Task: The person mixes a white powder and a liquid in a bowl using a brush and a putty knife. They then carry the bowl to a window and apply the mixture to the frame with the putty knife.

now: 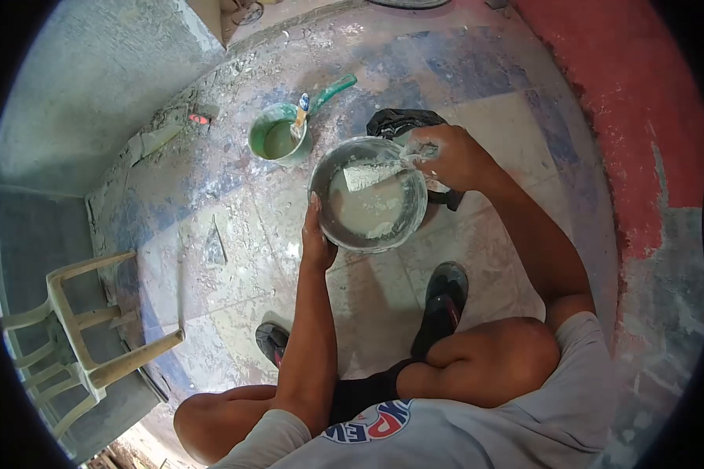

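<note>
A round grey bowl (321,220) holds a pale, wet mix with white lumps. My left hand (316,236) grips the bowl's left side, its fingers wrapped at the rim. At the upper right rim, my right hand (444,156) is closed around the handle end of a putty knife, and white paste covers the fingers. The knife's flat blade (361,177) lies over the mix inside the bowl, coated in white. Behind the bowl, a black plastic bag (399,120) rests on the floor, partly hidden by the bowl and my right hand.
A green dipper (306,148) with murky liquid and a brush (299,116) stands beyond the bowl. A triangular scraper (214,244) lies on the splattered floor (235,289). At the left is a plastic chair (86,328); a red and grey wall (626,102) rises at the right.
</note>
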